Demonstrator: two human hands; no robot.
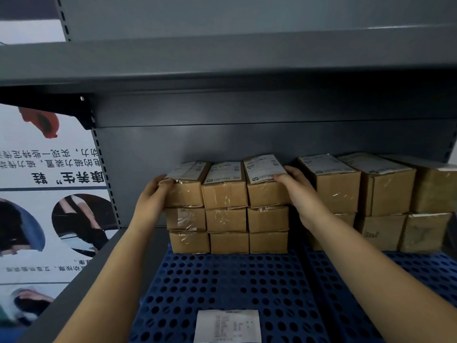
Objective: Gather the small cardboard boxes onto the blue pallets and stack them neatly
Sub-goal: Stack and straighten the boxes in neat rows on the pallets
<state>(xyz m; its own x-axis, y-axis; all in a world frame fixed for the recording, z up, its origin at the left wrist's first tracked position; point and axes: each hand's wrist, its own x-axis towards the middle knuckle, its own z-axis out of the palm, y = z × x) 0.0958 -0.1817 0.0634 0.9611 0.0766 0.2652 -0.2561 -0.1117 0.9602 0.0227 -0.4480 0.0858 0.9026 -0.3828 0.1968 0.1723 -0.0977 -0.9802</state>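
Looking from the biggest thing down, I see the grey metal shelving [247, 58] filling the view from nine o'clock round to three, its back panel serving as a stop the cartons are pushed against. At six o'clock lie two blue pallets [222, 288], perforated and set side by side, the second one [371, 293] toward four o'clock. On the left pallet, at the centre of my view, stands a block of small cardboard boxes [226, 219]: three columns, three tiers, nine fronts that I can count. At two o'clock sits a second group [371, 194], larger cartons, at least six showing, the lowest partly hidden by my arm.

My left hand [154, 194] presses flat against the left end of the top tier, fingers curling over its upper edge; my right hand [296, 189] presses the right end likewise. I judge both are squeezing the row together to square it with the tiers below. Neither seems to lift anything.

One loose paper slip [228, 325] lies at six o'clock on the pallet.
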